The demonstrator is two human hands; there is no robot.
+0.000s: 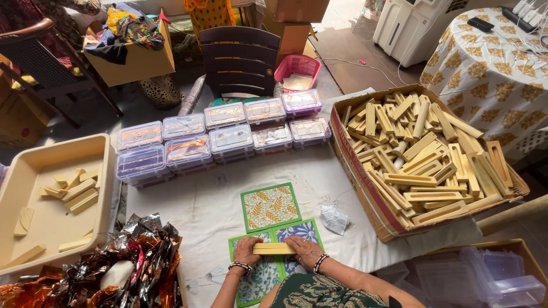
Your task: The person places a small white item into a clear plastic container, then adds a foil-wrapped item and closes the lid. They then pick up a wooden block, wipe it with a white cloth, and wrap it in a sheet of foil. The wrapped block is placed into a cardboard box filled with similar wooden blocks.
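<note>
White cloth (188,208) covered the work surface, in a cluttered room with a dark chair (240,60) far beyond the hands. Both hands pressed down on one pale wooden block (274,248): the left hand (246,250) at its left end, the right hand (302,251) over its right end, fingers flat. Beneath them lay four patterned square tiles (270,206), edges touching. Ten clear lidded boxes (228,140) stood in two rows beyond the hands. Right of the hands, a cardboard box (365,197) brimmed with wooden pieces too many to count. Left, a beige tray (45,222) held about ten blocks, with crumpled foil (142,251) near the left forearm.
</note>
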